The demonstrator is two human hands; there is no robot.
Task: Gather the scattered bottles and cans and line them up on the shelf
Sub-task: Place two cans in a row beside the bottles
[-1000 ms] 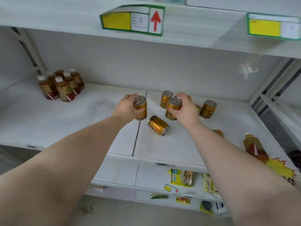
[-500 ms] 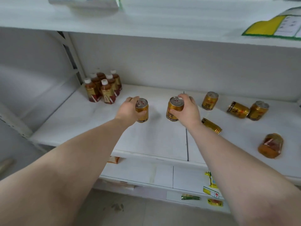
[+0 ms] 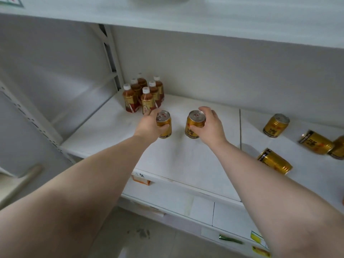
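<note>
My left hand (image 3: 149, 126) grips an upright gold can (image 3: 164, 125), held just above or on the white shelf (image 3: 178, 155). My right hand (image 3: 211, 127) grips a second upright gold can (image 3: 194, 125) a little to its right. Just behind my left hand stands a cluster of several brown tea bottles with white caps (image 3: 143, 94) at the shelf's back left. On the right one gold can (image 3: 276, 125) stands upright, and two more gold cans (image 3: 274, 161) (image 3: 315, 142) lie on their sides. Another can (image 3: 338, 148) is cut off by the frame edge.
A slotted upright post (image 3: 111, 58) and the back wall close off the shelf's left rear corner. Another shelf board (image 3: 186, 19) hangs overhead. Lower shelves (image 3: 186, 203) with small labels and packets sit below, with grey floor (image 3: 149, 243) underneath.
Both hands have carried their cans leftward along the shelf, close to the bottle cluster. The scattered cans now lie far to the right.
</note>
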